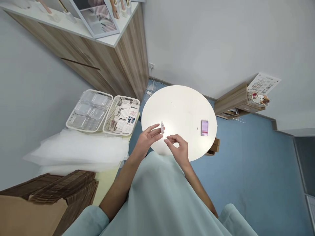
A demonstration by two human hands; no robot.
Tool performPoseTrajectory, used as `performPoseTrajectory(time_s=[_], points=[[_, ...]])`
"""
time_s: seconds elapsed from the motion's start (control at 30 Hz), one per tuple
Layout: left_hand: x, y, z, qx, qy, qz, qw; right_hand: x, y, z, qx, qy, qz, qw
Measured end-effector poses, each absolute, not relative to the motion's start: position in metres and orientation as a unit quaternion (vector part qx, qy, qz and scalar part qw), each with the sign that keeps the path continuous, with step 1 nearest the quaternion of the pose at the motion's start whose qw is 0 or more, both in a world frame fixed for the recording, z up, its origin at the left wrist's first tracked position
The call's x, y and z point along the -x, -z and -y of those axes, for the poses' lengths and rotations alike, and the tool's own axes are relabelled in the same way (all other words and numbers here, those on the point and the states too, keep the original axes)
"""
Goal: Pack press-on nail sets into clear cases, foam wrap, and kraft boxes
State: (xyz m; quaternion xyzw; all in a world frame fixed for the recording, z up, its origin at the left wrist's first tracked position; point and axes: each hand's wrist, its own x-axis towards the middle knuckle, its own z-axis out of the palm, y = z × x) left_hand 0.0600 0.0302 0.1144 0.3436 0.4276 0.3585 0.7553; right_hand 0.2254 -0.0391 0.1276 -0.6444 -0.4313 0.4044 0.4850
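My left hand (pixel 146 140) is over the near left part of a round white table (pixel 182 101). Between its thumb and fingers it grips a small, pale, flat piece (pixel 162 127), seen nearly edge-on with some darker specks. Just to the right, my right hand (pixel 179 149) has thumb and index finger pinched together, close to the lower end of that piece but apart from it. Whatever the pinch may hold is too small to make out. A blurred pink-purple rectangular item (pixel 204 127) lies on the table's right side.
Left of the table, one white basket (pixel 107 129) contains small printed cards and packets, another (pixel 69 124) clear plastic boxes. White translucent sheets (pixel 81 150) and folded brown cardboard (pixel 61 190) lie nearer. A wood-grain cabinet (pixel 130 49) stands behind; a low wooden shelf (pixel 232 98) is at right.
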Motion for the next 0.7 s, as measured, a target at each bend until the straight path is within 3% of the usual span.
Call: performPoseTrajectory(time_s=[0.23, 0.5, 0.7], points=[[-0.056, -0.113, -0.025, -0.372, -0.359, -0.441, 0.734, -0.209, -0.129, 0.039, 0.645, -0.339, 0.513, 0.453], [-0.050, -0.111, -0.021, -0.370, -0.372, -0.479, 0.703, -0.204, -0.131, 0.041, 0.673, -0.319, 0.482, 0.462], [-0.040, -0.111, -0.022, -0.365, -0.392, -0.527, 0.660, -0.215, -0.122, 0.035, 0.674, -0.435, 0.357, 0.479]])
